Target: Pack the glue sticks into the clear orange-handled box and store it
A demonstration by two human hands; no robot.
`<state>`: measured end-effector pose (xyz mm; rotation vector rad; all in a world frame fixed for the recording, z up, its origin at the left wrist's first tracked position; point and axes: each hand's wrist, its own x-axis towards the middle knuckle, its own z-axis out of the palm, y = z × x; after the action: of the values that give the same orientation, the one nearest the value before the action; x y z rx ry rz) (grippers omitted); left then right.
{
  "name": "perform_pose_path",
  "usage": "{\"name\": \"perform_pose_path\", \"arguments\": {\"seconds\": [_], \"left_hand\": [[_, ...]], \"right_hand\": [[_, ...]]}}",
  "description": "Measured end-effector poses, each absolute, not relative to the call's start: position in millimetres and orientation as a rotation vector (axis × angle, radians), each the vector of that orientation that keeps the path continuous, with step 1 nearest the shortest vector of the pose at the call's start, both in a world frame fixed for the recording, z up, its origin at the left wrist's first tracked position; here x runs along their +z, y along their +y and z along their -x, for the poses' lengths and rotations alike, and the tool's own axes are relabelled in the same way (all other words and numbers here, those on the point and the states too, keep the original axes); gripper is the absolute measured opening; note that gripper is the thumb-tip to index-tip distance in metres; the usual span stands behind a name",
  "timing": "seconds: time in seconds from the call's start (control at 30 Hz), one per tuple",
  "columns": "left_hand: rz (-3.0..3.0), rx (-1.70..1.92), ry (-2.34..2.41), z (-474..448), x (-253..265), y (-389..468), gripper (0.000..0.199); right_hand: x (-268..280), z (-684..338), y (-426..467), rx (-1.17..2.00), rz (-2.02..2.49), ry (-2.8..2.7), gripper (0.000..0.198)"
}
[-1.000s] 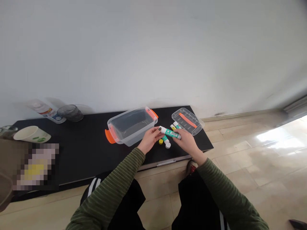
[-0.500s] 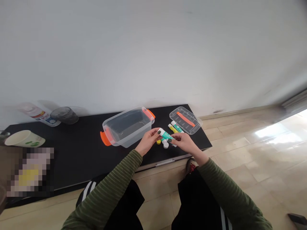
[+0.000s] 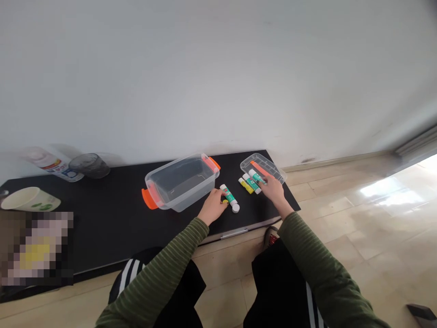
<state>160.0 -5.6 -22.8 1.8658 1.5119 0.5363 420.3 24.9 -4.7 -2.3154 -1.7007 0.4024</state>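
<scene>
The grip of the right hand (image 3: 274,189) holds a green tube (image 3: 257,176) by its near end; whether the left hand (image 3: 213,207) grips or touches the yellow cap (image 3: 225,201), I cannot tell. Nearest sits a white cap (image 3: 235,208), then a loose tube (image 3: 228,195); farther right, a yellow tube (image 3: 245,185) and second green tube (image 3: 251,183) lie parallel, perhaps against rolling.

wall (image 3: 211,82): pale grey | tabletop (image 3: 112,218): black | floor (image 3: 341,218): beige tiles | glare (image 3: 392,191): floor, right

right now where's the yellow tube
In the head view, the yellow tube lies right of centre on the black table, beside a green tube, left of the right hand.
</scene>
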Motion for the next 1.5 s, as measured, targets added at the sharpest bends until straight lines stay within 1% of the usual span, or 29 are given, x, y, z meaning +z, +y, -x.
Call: {"name": "perform_pose_path", "arguments": {"seconds": [0.1,0.2,0.37,0.57,0.7,0.83,0.97,1.1,1.2,1.33,1.5], "left_hand": [[-1.931,0.398,1.559,-158.7,-27.1,-11.4,0.030],[-1.968,0.352,1.562,-158.5,-33.5,-14.1,0.033],[-2.008,0.331,1.569,-159.1,-43.7,-12.7,0.027],[-2.017,0.326,1.582,-161.3,-45.7,-10.8,0.022],[-2.024,0.296,1.596,-162.7,-43.7,-11.6,0.020],[-2.040,0.306,1.598,-164.1,-43.6,-11.7,0.016],[-2.046,0.304,1.607,-165.6,-43.1,-11.7,0.015],[-2.054,0.276,1.615,-166.6,-40.7,-11.9,0.015],[-2.061,0.266,1.614,-166.8,-39.0,-11.7,0.012],[-2.070,0.263,1.594,-166.0,-37.4,-11.1,0.013],[-2.080,0.226,1.617,-161.5,-36.7,-11.9,0.015]], "right_hand": [[-16.6,-422.1,31.6,0.434,2.332,-1.731,0.037],[-23.5,-419.1,35.0,0.449,2.317,-1.766,0.038],[-29.5,-412.3,37.8,0.376,2.277,-1.904,0.036],[-30.2,-401.4,33.2,0.367,2.309,-1.959,0.037],[-19.7,-380.7,23.0,0.257,2.186,-2.024,0.038],[-6.9,-357.0,10.2,0.312,1.961,-2.160,0.028],[0.7,-344.2,-0.2,0.391,1.924,-2.229,0.021],[0.5,-335.2,-6.6,0.402,1.854,-2.278,0.018],[-4.7,-324.6,-8.5,0.323,1.805,-2.383,0.019],[-12.5,-310.9,-5.0,0.231,1.903,-2.454,0.023],[-18.1,-300.6,3.5,0.235,2.007,-2.420,0.029]]}}
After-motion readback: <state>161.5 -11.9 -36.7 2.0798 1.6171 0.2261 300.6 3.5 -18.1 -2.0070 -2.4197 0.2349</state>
